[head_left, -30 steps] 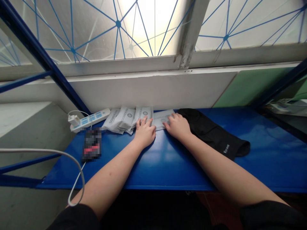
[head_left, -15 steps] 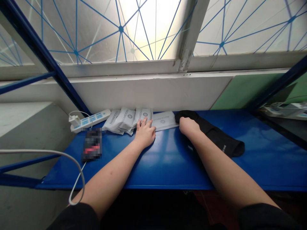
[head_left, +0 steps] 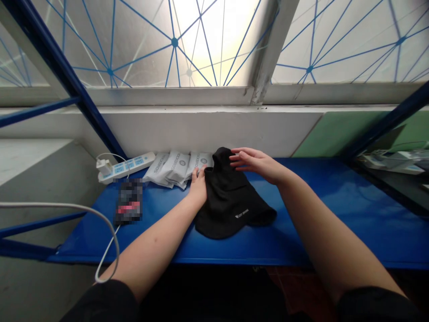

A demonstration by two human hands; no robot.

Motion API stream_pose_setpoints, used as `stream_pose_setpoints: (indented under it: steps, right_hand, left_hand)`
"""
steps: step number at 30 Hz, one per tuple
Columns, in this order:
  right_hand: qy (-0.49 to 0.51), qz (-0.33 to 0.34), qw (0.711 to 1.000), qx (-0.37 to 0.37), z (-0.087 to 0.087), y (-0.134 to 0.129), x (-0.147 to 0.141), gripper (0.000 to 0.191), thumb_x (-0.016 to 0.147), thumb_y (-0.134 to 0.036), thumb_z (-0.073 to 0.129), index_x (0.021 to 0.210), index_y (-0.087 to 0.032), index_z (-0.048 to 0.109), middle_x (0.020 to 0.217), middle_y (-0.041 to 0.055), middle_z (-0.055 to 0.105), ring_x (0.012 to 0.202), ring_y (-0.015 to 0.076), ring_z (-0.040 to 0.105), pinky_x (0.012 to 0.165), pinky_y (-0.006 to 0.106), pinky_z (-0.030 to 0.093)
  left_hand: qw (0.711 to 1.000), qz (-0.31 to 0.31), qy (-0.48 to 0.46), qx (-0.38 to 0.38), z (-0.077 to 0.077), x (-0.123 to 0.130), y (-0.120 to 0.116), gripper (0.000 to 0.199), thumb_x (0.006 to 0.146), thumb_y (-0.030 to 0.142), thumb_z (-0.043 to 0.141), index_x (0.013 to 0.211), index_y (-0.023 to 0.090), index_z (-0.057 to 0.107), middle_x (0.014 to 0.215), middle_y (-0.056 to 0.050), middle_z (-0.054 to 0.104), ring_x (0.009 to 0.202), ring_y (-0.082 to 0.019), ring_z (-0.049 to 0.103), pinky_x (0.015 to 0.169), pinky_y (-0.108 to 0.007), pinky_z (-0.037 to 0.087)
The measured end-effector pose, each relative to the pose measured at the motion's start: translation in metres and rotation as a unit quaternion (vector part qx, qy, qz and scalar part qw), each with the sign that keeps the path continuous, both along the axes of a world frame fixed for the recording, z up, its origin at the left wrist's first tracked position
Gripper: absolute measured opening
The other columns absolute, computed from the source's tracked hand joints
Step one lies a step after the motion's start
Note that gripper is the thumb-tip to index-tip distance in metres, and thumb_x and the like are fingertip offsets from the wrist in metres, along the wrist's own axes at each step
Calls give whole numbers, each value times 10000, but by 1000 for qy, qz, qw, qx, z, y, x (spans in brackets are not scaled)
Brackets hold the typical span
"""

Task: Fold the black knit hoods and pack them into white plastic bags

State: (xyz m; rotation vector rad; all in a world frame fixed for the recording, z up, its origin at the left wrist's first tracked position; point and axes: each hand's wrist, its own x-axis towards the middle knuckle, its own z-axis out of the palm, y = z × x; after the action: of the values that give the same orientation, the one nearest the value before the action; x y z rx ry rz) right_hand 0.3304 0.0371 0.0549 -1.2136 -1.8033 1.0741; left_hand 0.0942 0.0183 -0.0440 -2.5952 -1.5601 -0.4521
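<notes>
A black cloth garment [head_left: 231,197] with small white lettering lies spread on the blue table, between my hands. My left hand [head_left: 199,185] rests at its left edge with fingers apart, its fingertips near the white packets [head_left: 177,166]; part of the hand is hidden by the cloth. Over the upper right of the garment, my right hand [head_left: 256,163] is held with its fingers stretched out, nothing gripped in it. The printed white packets overlap in a row along the wall, and the cloth covers the place to their right.
At the back left of the blue table [head_left: 301,246] lies a white power strip [head_left: 134,167] with a plug in it. A pixelated dark object [head_left: 129,201] with a cable is in front of it. Blue metal posts flank the table. More cables and white items lie at far right.
The black garment has moved left and turned, now covering the rightmost packet. My right hand has let go of it and opened. The garment now overlaps my left hand's right side.
</notes>
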Motion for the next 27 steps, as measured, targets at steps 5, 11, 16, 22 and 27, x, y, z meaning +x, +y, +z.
stream_pose_setpoints:
  steps: [5,11,16,22,27]
  right_hand:
    - [-413,-188,889,68,-36,40,40,470,879,-461,675,1207,-124,668,1242,242,658,1242,405,570,1057,511,423]
    - [-426,-165,889,36,-86,39,52,530,923,-540,582,1191,-91,670,1170,266,675,1111,390,647,924,457,484]
    - [-290,-120,950,13,-82,33,40,471,959,-561,497,1040,-150,713,977,173,741,872,295,695,787,379,500]
    - [-125,-66,986,-84,-73,23,28,334,691,-481,817,774,-180,699,768,68,723,727,239,659,646,319,499]
    - [239,29,961,-139,-58,1,30,468,773,-443,749,1206,-294,655,1192,48,725,1061,270,689,903,398,543]
  left_hand:
    - [1000,0,-3,-4,-3,0,4,507,974,213,435,1466,296,526,1523,-84,510,1503,-341,255,1208,-589,182]
    - [1000,-19,6,-13,1,-2,1,579,944,144,428,1499,301,481,1514,-92,516,1509,-364,238,1201,-620,171]
    - [999,-32,12,-21,3,-3,0,605,920,125,432,1493,311,485,1488,-93,540,1509,-377,226,1197,-643,147]
    - [999,-18,16,-21,3,-1,2,599,923,142,441,1492,322,482,1472,-88,557,1507,-356,229,1195,-628,170]
    - [1000,-18,22,-13,3,-1,1,550,959,233,461,1504,306,474,1567,-85,450,1510,-371,212,1205,-630,157]
